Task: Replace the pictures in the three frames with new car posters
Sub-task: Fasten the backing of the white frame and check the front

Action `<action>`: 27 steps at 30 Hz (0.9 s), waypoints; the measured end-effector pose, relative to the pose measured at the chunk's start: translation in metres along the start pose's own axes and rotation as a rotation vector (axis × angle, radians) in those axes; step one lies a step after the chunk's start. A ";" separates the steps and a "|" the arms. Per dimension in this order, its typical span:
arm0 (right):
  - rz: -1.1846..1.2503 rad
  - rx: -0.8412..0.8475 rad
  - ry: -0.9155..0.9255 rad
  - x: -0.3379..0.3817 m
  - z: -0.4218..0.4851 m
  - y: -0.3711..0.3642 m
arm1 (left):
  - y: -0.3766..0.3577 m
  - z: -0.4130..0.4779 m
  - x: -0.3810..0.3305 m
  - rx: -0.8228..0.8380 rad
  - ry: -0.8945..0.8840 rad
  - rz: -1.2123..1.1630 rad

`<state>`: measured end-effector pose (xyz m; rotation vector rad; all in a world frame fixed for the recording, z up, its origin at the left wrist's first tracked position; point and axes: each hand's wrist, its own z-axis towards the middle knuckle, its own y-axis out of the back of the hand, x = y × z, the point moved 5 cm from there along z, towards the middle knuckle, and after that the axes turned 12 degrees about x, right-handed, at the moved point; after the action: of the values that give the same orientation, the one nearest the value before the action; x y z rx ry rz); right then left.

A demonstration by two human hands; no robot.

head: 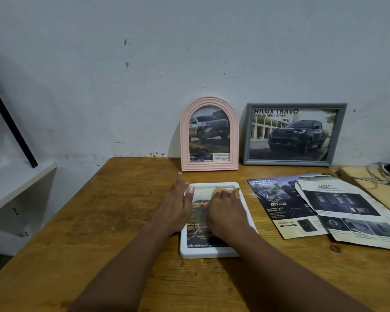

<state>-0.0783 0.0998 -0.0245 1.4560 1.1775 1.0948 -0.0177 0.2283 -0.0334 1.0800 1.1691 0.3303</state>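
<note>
One head-worn wide-angle view here, looking forward and down across the wooden table, close in, centred on the white frame, wall straight ahead.

A pink arched frame stands upright at the back of the surface, leaning on the wall, with a silver pickup picture inside. Just to its right a grey rectangular frame stands the same way in landscape, showing a dark pickup under "HILUX TRAVO". In front of the pink frame a white frame lies flat, a car poster in its opening, partly covered by both hands. To its right lie two loose sheets: a dark sheet and, overlapping its right edge, a "SAFETY" sheet.
</note>
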 end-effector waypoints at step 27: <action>0.202 -0.081 0.274 0.040 -0.047 -0.001 | 0.003 -0.005 -0.006 -0.071 0.117 -0.037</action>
<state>-0.1184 0.1453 -0.0140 1.4158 1.1747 1.5018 -0.0233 0.2282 -0.0278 0.9867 1.2705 0.4081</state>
